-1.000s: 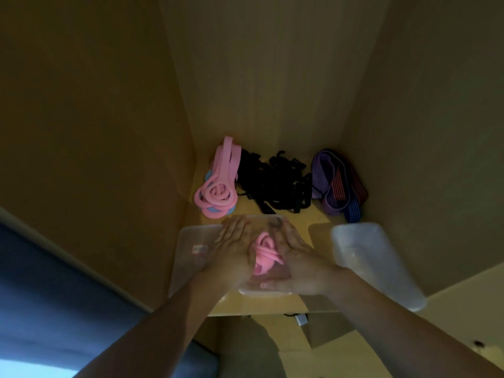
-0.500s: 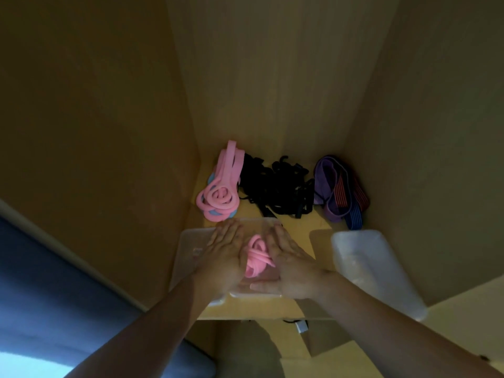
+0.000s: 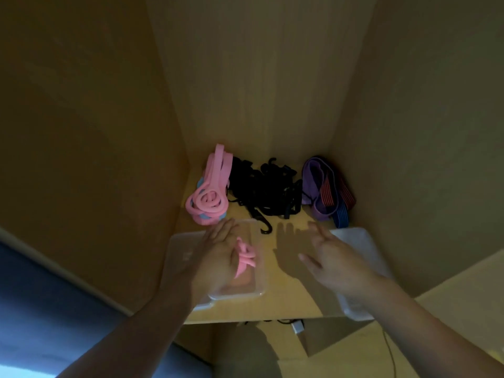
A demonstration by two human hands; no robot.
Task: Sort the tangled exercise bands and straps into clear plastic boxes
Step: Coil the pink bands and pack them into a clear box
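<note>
Resting my flat left hand (image 3: 215, 257) over the boxed pink band (image 3: 245, 259); my open, empty right hand (image 3: 331, 261) is nearer the black straps (image 3: 268, 192) ahead.

I see the wooden shelf (image 3: 286, 301) carrying pink bands (image 3: 208, 200), black straps (image 3: 268, 190) and purple bands (image 3: 324, 190) beyond my hands, clear boxes (image 3: 256, 257) beneath them.

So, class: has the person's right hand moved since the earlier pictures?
Yes. The right hand has lifted off the clear box holding the pink band and swung right, toward the second clear box.
</note>
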